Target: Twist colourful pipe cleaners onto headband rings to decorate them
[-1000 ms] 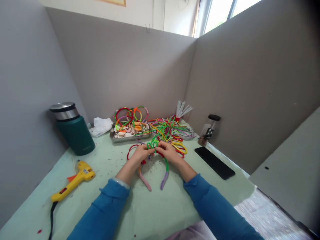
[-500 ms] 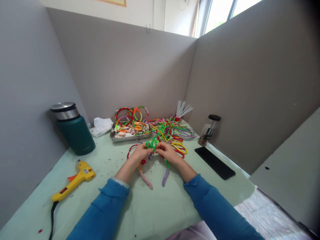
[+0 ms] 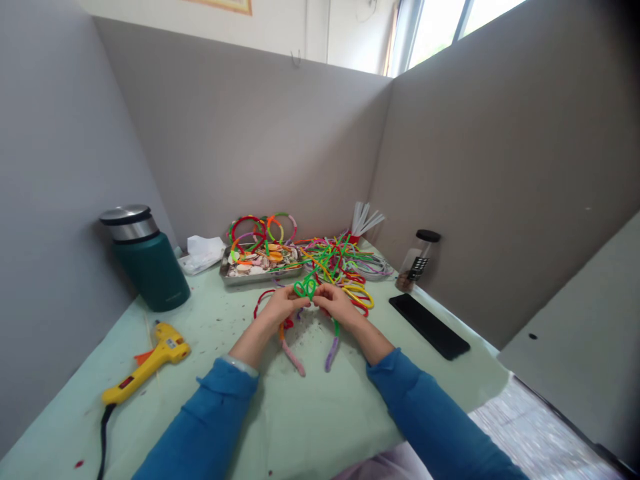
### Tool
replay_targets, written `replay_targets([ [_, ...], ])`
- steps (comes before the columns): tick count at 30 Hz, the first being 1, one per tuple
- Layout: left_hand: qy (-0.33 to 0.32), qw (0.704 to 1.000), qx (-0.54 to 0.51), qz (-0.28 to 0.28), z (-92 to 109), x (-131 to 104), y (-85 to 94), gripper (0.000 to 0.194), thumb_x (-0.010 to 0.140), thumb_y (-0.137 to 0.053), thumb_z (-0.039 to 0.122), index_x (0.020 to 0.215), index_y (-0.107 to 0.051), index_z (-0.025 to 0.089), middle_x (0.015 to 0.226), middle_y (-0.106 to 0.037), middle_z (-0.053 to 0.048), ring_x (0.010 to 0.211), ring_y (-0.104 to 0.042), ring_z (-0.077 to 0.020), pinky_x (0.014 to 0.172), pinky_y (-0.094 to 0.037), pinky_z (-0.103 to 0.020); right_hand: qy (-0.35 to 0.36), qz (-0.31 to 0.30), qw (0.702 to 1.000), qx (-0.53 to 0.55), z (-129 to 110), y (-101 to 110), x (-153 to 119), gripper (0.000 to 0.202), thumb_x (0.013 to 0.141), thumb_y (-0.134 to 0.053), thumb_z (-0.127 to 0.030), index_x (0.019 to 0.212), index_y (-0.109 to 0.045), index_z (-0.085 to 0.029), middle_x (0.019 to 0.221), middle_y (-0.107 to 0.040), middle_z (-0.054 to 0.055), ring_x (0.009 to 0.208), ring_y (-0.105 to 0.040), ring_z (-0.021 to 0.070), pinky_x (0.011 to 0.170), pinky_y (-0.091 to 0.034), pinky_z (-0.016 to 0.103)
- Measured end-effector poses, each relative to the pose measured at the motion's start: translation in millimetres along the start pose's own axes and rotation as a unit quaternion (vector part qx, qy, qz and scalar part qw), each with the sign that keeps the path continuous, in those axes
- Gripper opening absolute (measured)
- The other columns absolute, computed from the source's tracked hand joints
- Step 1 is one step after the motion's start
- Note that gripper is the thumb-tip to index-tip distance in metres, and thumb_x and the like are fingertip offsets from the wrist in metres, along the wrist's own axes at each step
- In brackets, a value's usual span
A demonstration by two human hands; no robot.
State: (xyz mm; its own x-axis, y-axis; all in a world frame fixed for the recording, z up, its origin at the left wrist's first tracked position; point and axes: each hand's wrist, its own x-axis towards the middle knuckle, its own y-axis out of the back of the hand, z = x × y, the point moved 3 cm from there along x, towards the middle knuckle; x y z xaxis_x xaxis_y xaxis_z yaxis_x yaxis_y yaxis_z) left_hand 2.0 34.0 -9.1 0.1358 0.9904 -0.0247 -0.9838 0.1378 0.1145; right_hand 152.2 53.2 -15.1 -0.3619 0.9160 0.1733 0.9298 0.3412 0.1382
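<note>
Between my two hands is a green looped pipe cleaner (image 3: 305,288), bent into small loops. My left hand (image 3: 284,305) pinches it from the left, fingers closed. From the right, my right hand (image 3: 334,303) also pinches it with thumb and forefinger. Under and beside my hands lies a headband wrapped in coloured pipe cleaner, with a pink end (image 3: 293,358) below my left hand and a purple end (image 3: 331,355) below my right hand. Its upper part is hidden by my hands.
Behind are a metal tray (image 3: 263,279) of shell-like pieces, coloured rings (image 3: 249,233) and piled pipe cleaners (image 3: 335,257). At left stand a green bottle (image 3: 155,270) and a yellow glue gun (image 3: 145,373). A black phone (image 3: 429,327) and a clear bottle (image 3: 417,263) are at right.
The green loops have turned slightly and sit a little further right and look rounder. Both hands have stayed nearly in place.
</note>
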Motion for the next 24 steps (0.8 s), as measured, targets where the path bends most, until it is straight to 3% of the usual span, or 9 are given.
replay_targets([
  [3, 0.018, 1.000, -0.010, 0.020, -4, 1, 2.2, 0.036, 0.066, -0.067, 0.043, 0.089, -0.061, 0.016, 0.060, -0.059, 0.001, 0.033, -0.035, -0.0044, 0.032, -0.024, -0.018, -0.012, 0.029, 0.999, 0.011, -1, 3, 0, 0.011, 0.068, -0.059, -0.024, 0.070, -0.050, -0.020, 0.050, -0.044, -0.008, 0.039, -0.035, 0.0077, 0.040, -0.025, 0.022],
  [7, 0.044, 0.997, -0.020, 0.061, -10, 3, 5.9, 0.030, 0.069, -0.064, 0.044, 0.082, -0.058, 0.018, 0.042, -0.042, 0.007, 0.032, -0.035, -0.0070, 0.031, -0.024, -0.017, -0.007, 0.031, 0.999, 0.007, -1, 2, 0, 0.011, 0.067, -0.060, -0.023, 0.070, -0.051, -0.019, 0.052, -0.048, -0.007, 0.042, -0.036, 0.0078, 0.042, -0.026, 0.022],
  [10, 0.061, 0.995, -0.028, 0.074, -10, 3, 6.8, 0.028, 0.069, -0.065, 0.043, 0.080, -0.057, 0.018, 0.038, -0.039, 0.008, 0.030, -0.033, -0.0067, 0.031, -0.025, -0.017, -0.004, 0.032, 0.999, 0.008, 0, 0, 0, 0.011, 0.066, -0.060, -0.024, 0.069, -0.051, -0.019, 0.054, -0.049, -0.006, 0.044, -0.037, 0.0079, 0.043, -0.027, 0.022],
  [13, 0.072, 0.994, -0.037, 0.069, -8, 2, 6.9, 0.029, 0.070, -0.064, 0.044, 0.082, -0.058, 0.018, 0.038, -0.040, 0.008, 0.030, -0.033, -0.0067, 0.032, -0.025, -0.017, -0.001, 0.040, 0.999, 0.014, 3, 0, 1, 0.013, 0.066, -0.061, -0.026, 0.069, -0.051, -0.019, 0.054, -0.049, -0.006, 0.044, -0.037, 0.0081, 0.044, -0.028, 0.022],
  [18, 0.072, 0.997, -0.026, 0.028, -9, 4, 6.7, 0.032, 0.067, -0.067, 0.043, 0.082, -0.062, 0.016, 0.051, -0.054, 0.003, 0.033, -0.037, -0.0055, 0.032, -0.025, -0.018, 0.006, 0.086, 0.995, 0.044, 5, 6, 5, 0.019, 0.068, -0.063, -0.034, 0.071, -0.050, -0.020, 0.053, -0.048, -0.006, 0.042, -0.035, 0.0081, 0.042, -0.026, 0.022],
  [24, 0.010, 0.986, -0.121, 0.111, -7, 8, 23.0, 0.041, 0.062, -0.070, 0.048, 0.082, -0.059, 0.014, 0.050, -0.051, 0.006, 0.031, -0.024, -0.0012, 0.032, -0.014, -0.019, 0.000, 0.076, 0.997, 0.002, 8, 7, 5, 0.028, 0.074, -0.059, -0.046, 0.074, -0.056, -0.018, 0.061, -0.052, -0.003, 0.046, -0.038, 0.0092, 0.044, -0.028, 0.023],
])
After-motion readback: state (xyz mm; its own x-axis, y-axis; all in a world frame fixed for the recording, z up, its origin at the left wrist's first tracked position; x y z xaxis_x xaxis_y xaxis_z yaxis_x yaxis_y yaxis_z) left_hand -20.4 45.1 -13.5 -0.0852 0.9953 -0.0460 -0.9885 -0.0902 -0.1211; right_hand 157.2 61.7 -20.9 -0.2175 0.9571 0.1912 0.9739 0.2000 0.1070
